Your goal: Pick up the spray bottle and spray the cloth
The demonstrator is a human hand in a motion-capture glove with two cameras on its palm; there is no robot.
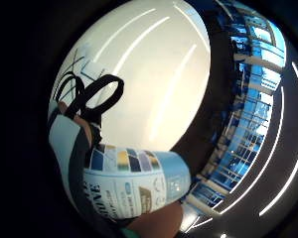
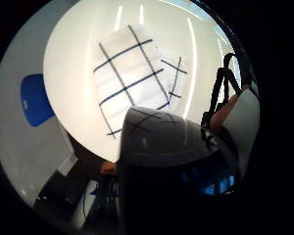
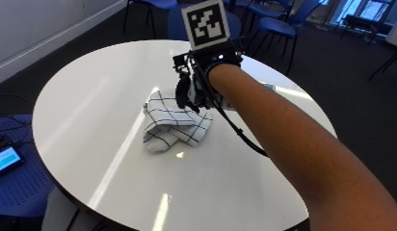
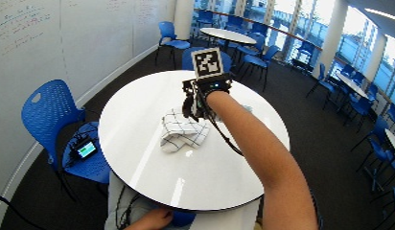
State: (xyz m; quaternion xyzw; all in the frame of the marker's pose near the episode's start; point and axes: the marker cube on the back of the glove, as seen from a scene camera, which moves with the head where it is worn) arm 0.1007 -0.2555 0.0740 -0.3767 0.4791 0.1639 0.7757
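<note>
Arm stretched forward from the near edge of the round white table (image 3: 89, 144), forearm bare, the gloved right hand (image 3: 197, 89) raised above the tabletop just beside the cloth (image 3: 173, 122). The hand is wrapped round the bottle (image 1: 131, 186): in the little-finger palm view its labelled body lies right against the palm with a finger across it, and in the thumb-side view its dark spray head (image 2: 166, 142) fills the space in front of the palm, with the cloth lying on the table beyond it. From the outside view the bottle is almost wholly hidden behind the hand and wrist.

The label carries a row of small coloured squares, blue, yellow and grey, above a white panel; large dark letters there end in "ONE", and the rest is too small to read.

The cloth is white with a dark grid of lines, folded and rumpled, near the table's middle.
</note>
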